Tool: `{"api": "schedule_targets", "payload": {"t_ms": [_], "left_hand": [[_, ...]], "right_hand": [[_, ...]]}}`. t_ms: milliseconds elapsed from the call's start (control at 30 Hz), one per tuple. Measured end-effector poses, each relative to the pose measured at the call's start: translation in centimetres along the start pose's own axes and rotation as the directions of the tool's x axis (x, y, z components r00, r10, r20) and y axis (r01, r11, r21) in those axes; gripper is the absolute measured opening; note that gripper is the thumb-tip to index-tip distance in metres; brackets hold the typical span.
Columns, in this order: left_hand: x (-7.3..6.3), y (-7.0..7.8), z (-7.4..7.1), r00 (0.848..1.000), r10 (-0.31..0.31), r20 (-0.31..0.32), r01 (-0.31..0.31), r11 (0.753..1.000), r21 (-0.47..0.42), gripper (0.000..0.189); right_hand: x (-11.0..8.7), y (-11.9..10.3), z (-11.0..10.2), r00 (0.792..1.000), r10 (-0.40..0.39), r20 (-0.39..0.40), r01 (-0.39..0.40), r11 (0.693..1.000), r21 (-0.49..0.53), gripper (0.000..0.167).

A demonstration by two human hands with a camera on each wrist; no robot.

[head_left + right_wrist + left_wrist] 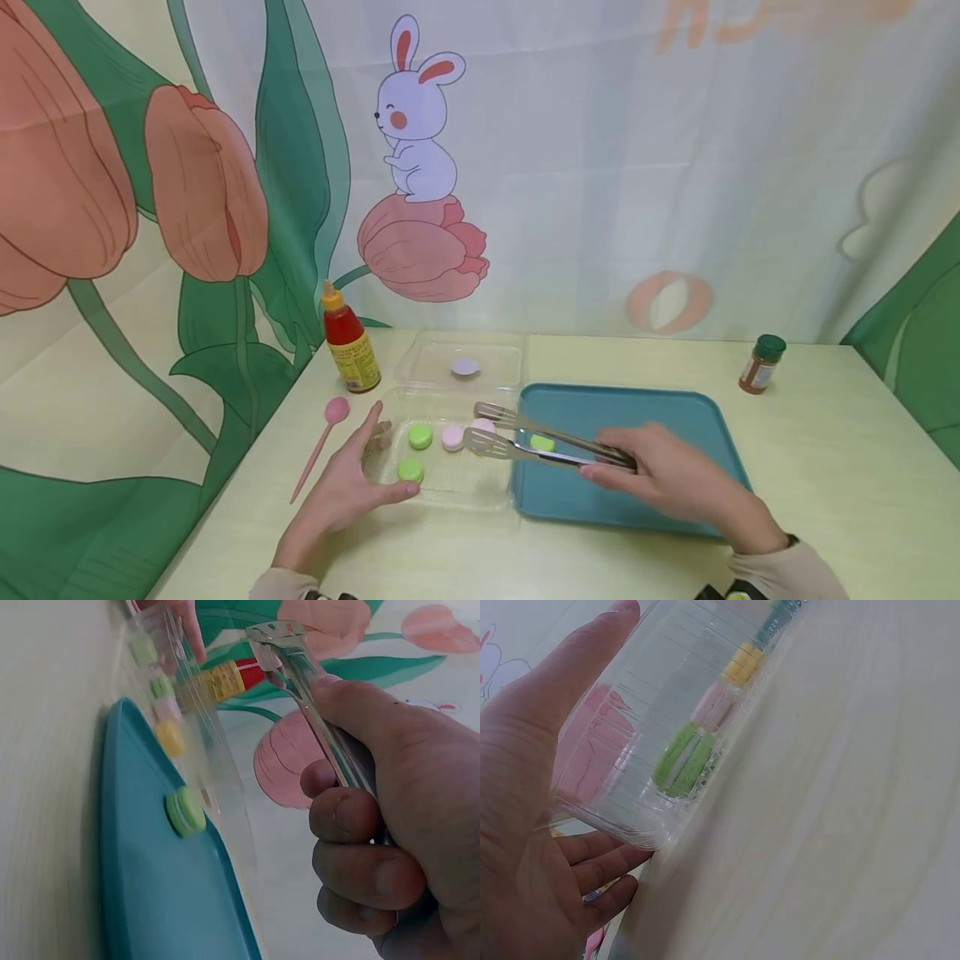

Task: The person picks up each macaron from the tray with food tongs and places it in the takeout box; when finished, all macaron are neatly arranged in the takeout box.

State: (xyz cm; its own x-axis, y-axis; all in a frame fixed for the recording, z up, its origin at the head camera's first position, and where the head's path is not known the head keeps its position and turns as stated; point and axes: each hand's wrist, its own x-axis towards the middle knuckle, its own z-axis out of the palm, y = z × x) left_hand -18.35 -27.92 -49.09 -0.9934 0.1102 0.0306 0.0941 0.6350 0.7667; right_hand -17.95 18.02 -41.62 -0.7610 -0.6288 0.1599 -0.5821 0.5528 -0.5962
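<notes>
A clear plastic box (465, 490) holds green macarons (410, 470), pink macarons (452, 437) and a yellow macaron (742, 665). My left hand (351, 475) grips its left end, thumb along the front and fingers round the side. My right hand (660, 471) holds metal tongs (491, 444) by the handle end. Their tips are apart, above the right part of the box, with nothing visibly pinched between them. Below the tongs, one green macaron (542, 443) sits on the blue tray (630, 408), also seen in the right wrist view. The tongs partly hide a pink macaron.
The box's clear lid (423, 362) lies folded back, a lilac patch on it. Left of it stands a red sauce bottle (351, 346); a pink spoon (322, 446) lies nearer. A green-capped spice jar (761, 367) stands at the back right, before a printed curtain (562, 208).
</notes>
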Motion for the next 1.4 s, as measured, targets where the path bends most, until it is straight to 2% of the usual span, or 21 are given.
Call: {"api": "schedule_targets", "payload": {"t_ms": [233, 433, 700, 967, 1200, 1400], "left_hand": [[-0.1, 0.1, -0.1, 1.0, -0.009, -0.001, 0.009, 1.0, 0.0, 0.141], [0.0, -0.2, -0.1, 1.0, 0.011, 0.002, -0.011, 1.0, -0.002, 0.141], [-0.1, -0.2, -0.2, 1.0, 0.017, 0.003, -0.017, 1.0, -0.009, 0.141], [0.1, -0.1, 0.0, 1.0, 0.014, 0.003, -0.014, 1.0, -0.022, 0.141], [0.0, 0.0, 0.0, 1.0, 0.008, 0.002, -0.008, 1.0, -0.02, 0.14], [0.0, -0.1, -0.1, 1.0, 0.006, -0.001, -0.006, 1.0, -0.009, 0.14]], "right_hand": [[3.0, -1.3, 1.9, 0.995, -0.02, 0.097, 0.017, 0.999, 0.03, 0.036], [4.4, -1.6, 3.2, 0.991, -0.022, 0.136, 0.024, 1.0, -0.018, 0.039], [5.5, -2.0, 4.1, 0.988, -0.007, 0.155, 0.017, 0.998, -0.063, 0.042], [6.2, -3.5, 3.8, 0.98, 0.046, 0.192, -0.034, 0.998, -0.061, 0.032], [6.6, -4.5, 4.0, 0.977, 0.087, 0.195, -0.067, 0.992, -0.104, 0.039], [6.7, -5.1, 4.0, 0.974, 0.121, 0.189, -0.098, 0.987, -0.127, 0.039]]}}
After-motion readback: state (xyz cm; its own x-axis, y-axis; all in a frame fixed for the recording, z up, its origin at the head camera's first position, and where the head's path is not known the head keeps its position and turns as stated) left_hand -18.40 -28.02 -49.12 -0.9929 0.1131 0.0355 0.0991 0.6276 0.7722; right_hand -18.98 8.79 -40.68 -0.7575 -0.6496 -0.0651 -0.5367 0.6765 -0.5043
